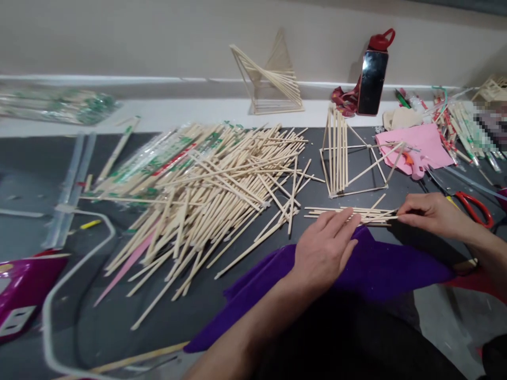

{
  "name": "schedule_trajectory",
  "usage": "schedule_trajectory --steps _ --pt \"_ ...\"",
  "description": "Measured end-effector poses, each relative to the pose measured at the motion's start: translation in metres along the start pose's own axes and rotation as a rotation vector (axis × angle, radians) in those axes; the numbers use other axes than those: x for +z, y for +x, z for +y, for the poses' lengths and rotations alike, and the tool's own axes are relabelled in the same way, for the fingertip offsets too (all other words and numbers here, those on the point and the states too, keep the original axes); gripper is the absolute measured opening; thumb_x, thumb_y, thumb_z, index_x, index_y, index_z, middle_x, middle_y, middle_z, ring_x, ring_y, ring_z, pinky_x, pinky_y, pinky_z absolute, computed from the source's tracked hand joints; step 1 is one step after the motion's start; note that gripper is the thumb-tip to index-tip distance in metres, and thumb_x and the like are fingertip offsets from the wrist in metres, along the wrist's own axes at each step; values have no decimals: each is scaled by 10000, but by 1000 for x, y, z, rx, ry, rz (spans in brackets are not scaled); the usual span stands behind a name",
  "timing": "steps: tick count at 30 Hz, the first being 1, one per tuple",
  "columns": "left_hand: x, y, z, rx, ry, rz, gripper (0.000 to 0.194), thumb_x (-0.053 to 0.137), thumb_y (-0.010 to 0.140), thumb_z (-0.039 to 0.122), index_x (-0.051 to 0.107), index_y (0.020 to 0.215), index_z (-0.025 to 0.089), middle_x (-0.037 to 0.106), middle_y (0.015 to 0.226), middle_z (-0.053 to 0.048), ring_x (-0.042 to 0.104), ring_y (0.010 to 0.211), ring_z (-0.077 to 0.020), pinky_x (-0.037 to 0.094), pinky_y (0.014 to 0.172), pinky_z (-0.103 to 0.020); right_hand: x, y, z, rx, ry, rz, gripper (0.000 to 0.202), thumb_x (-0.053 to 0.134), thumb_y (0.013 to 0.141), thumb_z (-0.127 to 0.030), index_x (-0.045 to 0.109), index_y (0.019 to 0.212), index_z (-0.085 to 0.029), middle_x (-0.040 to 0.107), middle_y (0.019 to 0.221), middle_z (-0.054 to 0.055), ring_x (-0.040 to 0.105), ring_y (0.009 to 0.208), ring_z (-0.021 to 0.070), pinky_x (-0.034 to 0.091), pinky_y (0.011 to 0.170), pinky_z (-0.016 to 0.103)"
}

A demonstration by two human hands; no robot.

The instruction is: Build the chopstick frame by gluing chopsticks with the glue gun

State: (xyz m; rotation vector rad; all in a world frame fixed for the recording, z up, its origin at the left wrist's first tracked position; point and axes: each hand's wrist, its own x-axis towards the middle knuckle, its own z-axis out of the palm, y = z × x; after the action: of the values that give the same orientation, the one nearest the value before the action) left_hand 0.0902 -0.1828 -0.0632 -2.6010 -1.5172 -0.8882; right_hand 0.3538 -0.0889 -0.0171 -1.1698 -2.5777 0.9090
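My left hand (pixel 325 245) lies with its fingers stretched out over a small row of thin wooden chopsticks (pixel 317 212) on the dark grey table. My right hand (pixel 431 214) pinches the right end of a chopstick (pixel 390 218) in that row. A purple cloth (pixel 388 264) spreads beneath my left hand and along the table's front edge. Just beyond the row stands an open frame of joined chopsticks (pixel 338 158). To the left is a large loose pile of chopsticks (pixel 233 184), some still in plastic wrappers.
At the back stand a twisted stick model (pixel 273 79) and a phone (pixel 372 82) leaning on a red-capped bottle (pixel 382 40). Pink sheet (pixel 431 142), pink glue gun (pixel 418 164) and red-handled scissors (pixel 475 208) lie right. A white cable (pixel 49 316) and purple power strip (pixel 31 295) are left.
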Motion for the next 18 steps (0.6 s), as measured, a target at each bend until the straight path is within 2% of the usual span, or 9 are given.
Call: schedule_trajectory --steps 2,4,6,9,11,13,18 --pt "6 3 0 -9 40 -89 366 586 898 224 604 1248 120 663 1242 -138 583 1125 -275 495 897 -412 0 0 -1 -66 -87 -120 199 567 891 -292 714 826 -175 658 747 30 612 648 132 427 607 243" --pt "12 2 -1 -6 50 -144 317 552 918 198 618 1222 143 693 1177 -109 587 1100 -256 481 836 -388 -1 1 0 -92 -158 -156 207 556 905 -293 724 877 -175 672 784 41 628 676 142 439 621 248" --pt "15 0 -2 25 42 -163 278 525 934 182 636 1188 163 717 1106 -79 598 1044 -233 460 782 -366 0 5 2 -104 -223 -81 232 527 925 -284 728 935 -168 680 823 62 645 723 156 453 643 255" --pt "14 -4 -3 68 45 -163 268 498 951 196 649 1172 183 725 1062 -63 598 986 -223 428 741 -361 4 13 8 -139 -338 95 268 472 941 -232 719 1015 -157 690 952 100 664 824 176 470 687 265" --pt "11 -5 -3 86 58 -166 266 482 960 205 656 1161 190 726 1037 -59 596 952 -223 413 728 -362 9 18 12 -160 -422 136 280 459 938 -206 710 1052 -164 689 1048 112 669 891 191 472 705 271" --pt "10 -6 -3 108 51 -164 258 477 963 207 667 1138 197 728 1023 -50 595 927 -219 404 722 -359 13 21 15 -133 -485 114 281 464 935 -209 707 1073 -185 704 1057 99 676 894 195 466 691 271" --pt "13 -7 -6 164 -17 -115 252 448 975 191 688 1054 186 736 1006 -44 597 889 -195 395 709 -335 14 21 22 79 -502 32 272 488 927 -280 720 1061 -231 758 947 44 689 788 203 423 632 280"
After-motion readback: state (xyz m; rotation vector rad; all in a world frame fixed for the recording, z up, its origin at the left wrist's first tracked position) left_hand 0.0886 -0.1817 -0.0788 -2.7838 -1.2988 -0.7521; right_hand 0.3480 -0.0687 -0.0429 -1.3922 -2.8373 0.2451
